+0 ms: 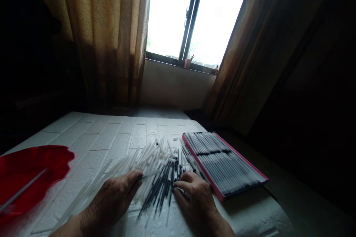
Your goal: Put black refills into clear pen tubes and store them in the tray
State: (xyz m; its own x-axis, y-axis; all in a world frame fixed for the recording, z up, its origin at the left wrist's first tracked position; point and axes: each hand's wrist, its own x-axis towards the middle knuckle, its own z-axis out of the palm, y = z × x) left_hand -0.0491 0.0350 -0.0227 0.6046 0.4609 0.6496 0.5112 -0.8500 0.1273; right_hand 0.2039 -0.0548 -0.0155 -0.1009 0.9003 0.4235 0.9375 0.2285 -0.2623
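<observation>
Head view: your left hand (116, 192) pinches one pale stick (151, 174) between thumb and forefinger, its free end pointing toward your right hand (196, 194). Your right hand is narrow, thumb and fingers drawn together at the edge of the dark rods (158, 196); whether it grips one, you cannot tell from this view. These rods lie loosely fanned between your two hands. Left of your left hand, a red dish (55, 161) with a wavy rim bears one slim rod (23, 189). Pale tubes (147, 152) are heaped just beyond your left hand, some trailing along its outer side. Right of your right hand, a pink-edged box (218, 191) holds slim sticks (228, 172) in two rows. Everything noted rests on the counter (94, 140), covered in a white brick pattern. Well beyond both hands, patterned curtains (102, 26) flank a bright window (169, 14), with a pink cup (187, 63) on its sill.
</observation>
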